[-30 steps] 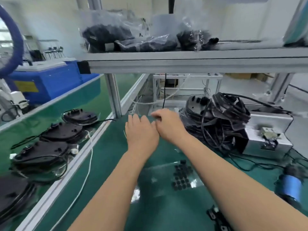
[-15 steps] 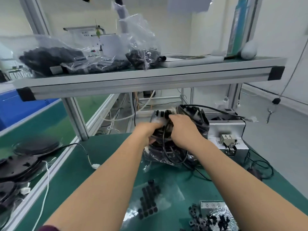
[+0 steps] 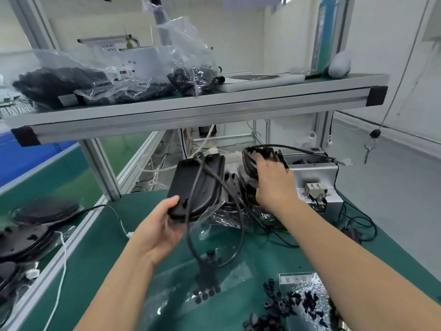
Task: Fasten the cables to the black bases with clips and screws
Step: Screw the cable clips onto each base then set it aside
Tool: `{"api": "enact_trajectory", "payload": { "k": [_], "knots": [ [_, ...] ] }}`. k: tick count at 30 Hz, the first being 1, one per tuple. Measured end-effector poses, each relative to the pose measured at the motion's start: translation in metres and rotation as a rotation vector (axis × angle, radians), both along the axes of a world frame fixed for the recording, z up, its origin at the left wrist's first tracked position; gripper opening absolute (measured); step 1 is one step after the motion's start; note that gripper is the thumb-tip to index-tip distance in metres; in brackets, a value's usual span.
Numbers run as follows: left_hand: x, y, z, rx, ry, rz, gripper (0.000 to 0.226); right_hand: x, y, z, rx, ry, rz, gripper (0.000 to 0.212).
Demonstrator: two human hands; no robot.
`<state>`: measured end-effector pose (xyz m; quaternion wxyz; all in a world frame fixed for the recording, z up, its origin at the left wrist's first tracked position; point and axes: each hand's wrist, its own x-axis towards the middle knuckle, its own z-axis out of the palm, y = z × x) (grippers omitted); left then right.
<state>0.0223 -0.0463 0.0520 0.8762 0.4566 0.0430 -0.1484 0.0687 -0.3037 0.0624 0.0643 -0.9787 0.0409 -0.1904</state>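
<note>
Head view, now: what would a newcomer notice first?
The left hand gripping a black base lifted mid-frame over the green mat, its cable looping down. Just right of it, the right hand is on the pile of bases at the back of the mat. Loose black clips lie scattered at the lower right.

Of the left hand (image 3: pixel 158 231), the fingers are hidden behind the base (image 3: pixel 191 180). The right hand (image 3: pixel 274 185) has fingertips buried in the pile (image 3: pixel 253 156). Below the left fingers, the cable (image 3: pixel 189 237) is blurred.
</note>
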Motion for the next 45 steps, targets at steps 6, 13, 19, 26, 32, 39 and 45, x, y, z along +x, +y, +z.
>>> {"api": "enact_trajectory", "payload": {
  "k": [6, 13, 19, 26, 32, 39, 45],
  "knots": [
    [-0.068, 0.061, -0.048, -0.003, 0.09, 0.087, 0.036, 0.002, -0.008, -0.002, -0.047, -0.044, -0.021, 0.074],
    [-0.119, 0.094, -0.077, 0.04, 0.11, 0.113, 0.035, -0.04, 0.041, -0.007, 0.166, -0.307, 0.24, 0.06],
    [-0.157, 0.096, -0.087, 0.282, 0.114, 0.035, 0.05, -0.122, 0.133, -0.037, 0.567, 0.395, 0.47, 0.066],
    [-0.179, 0.1, -0.078, 0.572, 0.193, -0.085, 0.047, -0.15, 0.159, -0.051, 0.37, 0.593, 0.455, 0.063],
    [-0.175, 0.108, -0.039, 1.628, -0.191, 0.194, 0.071, -0.143, 0.172, -0.007, 1.278, 0.683, 0.501, 0.01],
    [-0.141, 0.103, 0.001, 0.853, -0.179, 0.051, 0.084, -0.153, 0.212, -0.003, 1.366, 0.817, 0.593, 0.038],
    [-0.108, 0.172, -0.025, 0.716, 0.136, 0.253, 0.04, -0.125, 0.118, -0.007, 0.913, 0.702, 0.61, 0.016]
  ]
}}
